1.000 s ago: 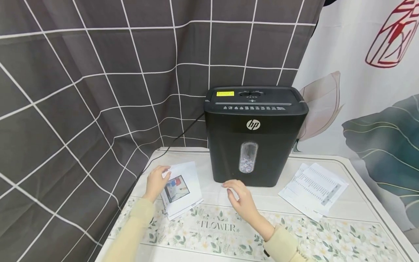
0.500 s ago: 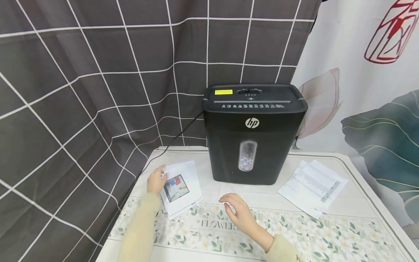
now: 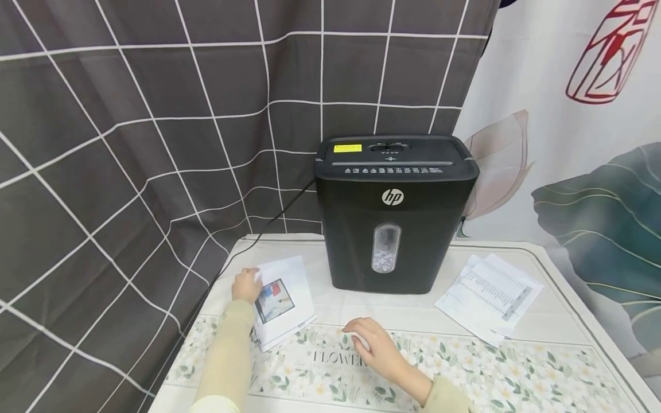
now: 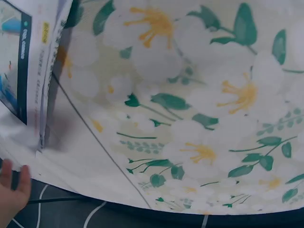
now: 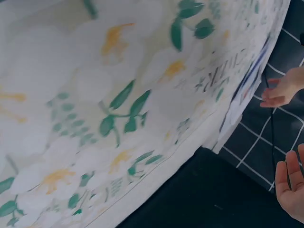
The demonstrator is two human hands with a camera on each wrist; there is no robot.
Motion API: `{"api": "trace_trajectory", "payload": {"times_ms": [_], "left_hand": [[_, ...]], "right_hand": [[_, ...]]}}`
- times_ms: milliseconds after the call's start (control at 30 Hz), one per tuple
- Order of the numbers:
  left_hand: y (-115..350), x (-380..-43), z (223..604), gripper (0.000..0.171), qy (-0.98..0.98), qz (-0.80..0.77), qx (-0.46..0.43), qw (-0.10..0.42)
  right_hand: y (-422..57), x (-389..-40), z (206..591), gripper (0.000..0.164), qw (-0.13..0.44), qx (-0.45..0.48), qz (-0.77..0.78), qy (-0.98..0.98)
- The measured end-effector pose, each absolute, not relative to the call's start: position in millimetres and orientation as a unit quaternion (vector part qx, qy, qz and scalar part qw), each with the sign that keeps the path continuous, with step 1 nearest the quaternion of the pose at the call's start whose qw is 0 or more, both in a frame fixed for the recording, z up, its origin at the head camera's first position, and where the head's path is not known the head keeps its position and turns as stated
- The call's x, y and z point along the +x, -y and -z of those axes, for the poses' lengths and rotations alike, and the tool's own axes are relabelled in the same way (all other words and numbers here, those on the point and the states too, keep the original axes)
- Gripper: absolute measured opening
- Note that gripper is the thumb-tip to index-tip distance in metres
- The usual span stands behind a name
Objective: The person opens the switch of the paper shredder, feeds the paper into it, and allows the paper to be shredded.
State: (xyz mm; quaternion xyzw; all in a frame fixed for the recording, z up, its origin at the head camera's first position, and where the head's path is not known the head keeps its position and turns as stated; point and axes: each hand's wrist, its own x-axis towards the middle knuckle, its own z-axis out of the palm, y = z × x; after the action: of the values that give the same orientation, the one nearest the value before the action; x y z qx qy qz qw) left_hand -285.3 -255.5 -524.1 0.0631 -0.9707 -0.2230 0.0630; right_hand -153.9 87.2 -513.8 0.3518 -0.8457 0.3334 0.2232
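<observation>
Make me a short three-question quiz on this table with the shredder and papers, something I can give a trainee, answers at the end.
1. Which hand is nearer the picture-printed papers?
2. True or false: the text-printed papers lie on top of the shredder.
3. The shredder's window shows: A, coins; B, paper shreds; C, water.

Key: 1, left hand; 2, false, they lie on the table; 3, B.

a dark, white-gridded curtain (image 3: 232,74) and a pale, leaf-printed curtain (image 3: 558,143) hang behind a whitish table (image 3: 335,310) with flower patterning.
</observation>
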Motion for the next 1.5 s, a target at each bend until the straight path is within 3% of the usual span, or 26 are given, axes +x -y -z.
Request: {"api": "trace_trajectory", "payload": {"times_ms": [167,433,533,667,800,1033,1200,1500], "left_hand": [[255.8,-280.4,525.1,0.052,0.975,0.208,0.075,-0.017],[259.5,-281.1,526.1,0.057,0.977,0.199,0.059,-0.055],[261.9,-284.2,527.1,0.067,0.973,0.207,0.058,-0.079],[261.6,-283.7,525.9,0.072,0.965,0.227,0.065,-0.111],[258.8,-281.7,524.6,0.078,0.959,0.250,0.067,-0.119],[260.4,-279.9,530.1,0.096,0.961,0.230,0.054,-0.142],[259.8,-273.2,516.9,0.099,0.963,0.222,0.059,-0.145],[250.8,-261.9,502.8,0.106,0.953,0.238,0.071,-0.175]], "right_hand": [[-91.2,-157.5,519.7,0.023,0.216,0.353,-0.309,0.856],[-88.5,-160.3,526.7,0.024,0.179,0.323,-0.330,0.869],[-82.5,-161.6,525.9,0.030,0.130,0.286,-0.367,0.876],[-68.7,-166.4,524.6,0.037,0.023,0.223,-0.491,0.842],[-51.9,-173.6,525.0,0.047,-0.044,0.181,-0.588,0.787],[-24.5,-179.7,532.3,0.059,-0.079,0.147,-0.620,0.766],[-5.1,-186.6,535.0,0.057,-0.118,0.088,-0.642,0.753],[11.0,-191.9,535.9,0.049,-0.107,0.041,-0.638,0.761]]}}
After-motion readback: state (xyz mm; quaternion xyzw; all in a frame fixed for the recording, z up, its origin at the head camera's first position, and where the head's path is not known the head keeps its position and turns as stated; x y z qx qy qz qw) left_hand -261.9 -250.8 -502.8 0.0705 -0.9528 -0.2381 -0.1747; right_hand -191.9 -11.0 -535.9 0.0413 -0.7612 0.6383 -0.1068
